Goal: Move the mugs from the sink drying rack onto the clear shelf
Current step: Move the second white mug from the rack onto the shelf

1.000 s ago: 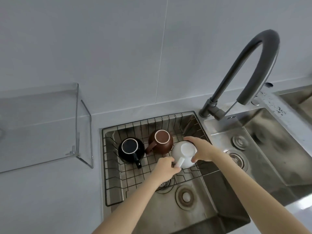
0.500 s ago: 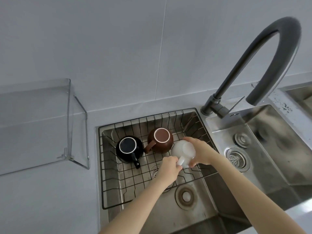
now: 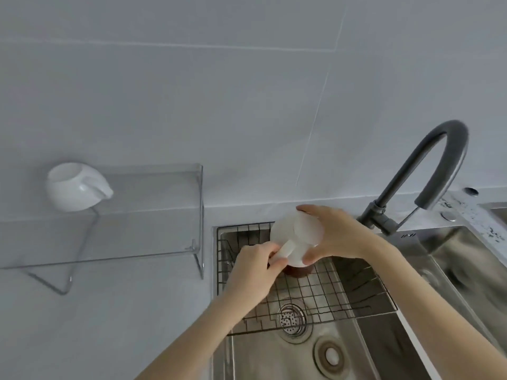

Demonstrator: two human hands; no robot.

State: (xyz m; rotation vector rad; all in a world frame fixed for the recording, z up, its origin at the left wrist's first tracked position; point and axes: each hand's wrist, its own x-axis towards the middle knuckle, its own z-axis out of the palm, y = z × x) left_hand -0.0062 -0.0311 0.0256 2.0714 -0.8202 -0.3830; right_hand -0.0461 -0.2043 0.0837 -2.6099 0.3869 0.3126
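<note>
Lifting: white mug (image 3: 295, 237) now held clear above the drying rack (image 3: 315, 292); half a second ago it sat lower, beside the others.
Left hand (image 3: 253, 267): fingers pinched closed on the mug's handle.
Right hand (image 3: 340, 234): wrapped around the mug's body.
Blocked: brown mug (image 3: 299, 271) mostly hidden beneath; black mug not visible.
Around: clear shelf (image 3: 153, 215) to the left carries another white mug (image 3: 75, 190); grey faucet (image 3: 428, 171) to the right.
Look: plain, rounded, blurred.

Pale grey tiled wall (image 3: 192, 91) behind; light grey worktop (image 3: 96, 325) below; dark grey arched tap (image 3: 439, 160); brushed steel sink basin (image 3: 384, 352) at right.
</note>
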